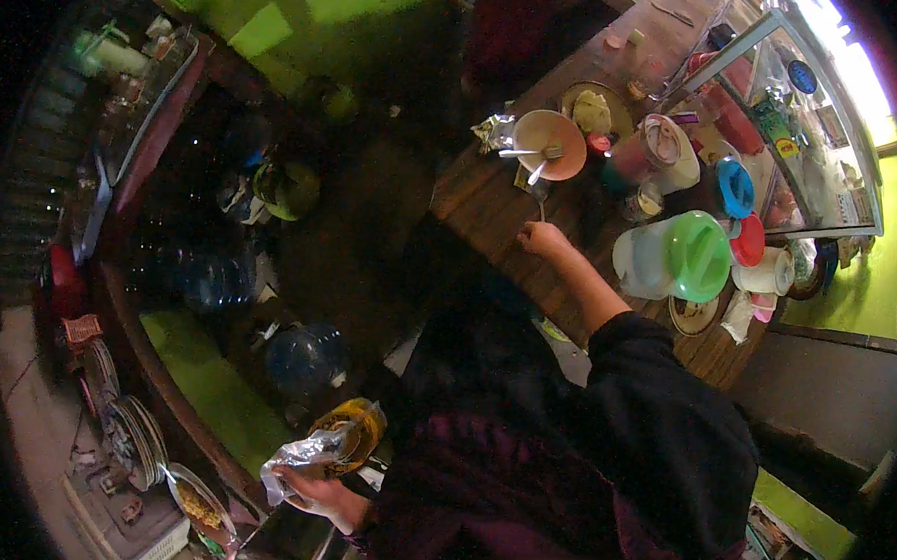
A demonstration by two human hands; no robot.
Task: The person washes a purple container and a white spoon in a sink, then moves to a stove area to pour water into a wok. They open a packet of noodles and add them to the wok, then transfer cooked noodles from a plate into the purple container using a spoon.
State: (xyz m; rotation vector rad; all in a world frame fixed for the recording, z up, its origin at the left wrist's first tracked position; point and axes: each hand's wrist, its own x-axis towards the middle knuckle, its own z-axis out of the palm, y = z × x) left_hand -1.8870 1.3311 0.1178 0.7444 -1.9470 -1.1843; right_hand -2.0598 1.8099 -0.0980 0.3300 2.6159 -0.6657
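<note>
In my left hand, low in the view, is a clear plastic bag with yellow parts, its top bunched at my fingers. My right hand is over the wooden table, its fingers closed on the handle of a metal utensil, which looks like a spoon or fork. Just beyond that hand sits an orange-tan bowl with metal cutlery resting in it and over its rim. Beside the bowl lies a crumpled silver wrapper.
To the right stand a green-lidded plastic container, a blue lid, a red lid and a glass display case. Stacked plates and a dish of yellow food are at lower left. Large blue bottles stand on the floor.
</note>
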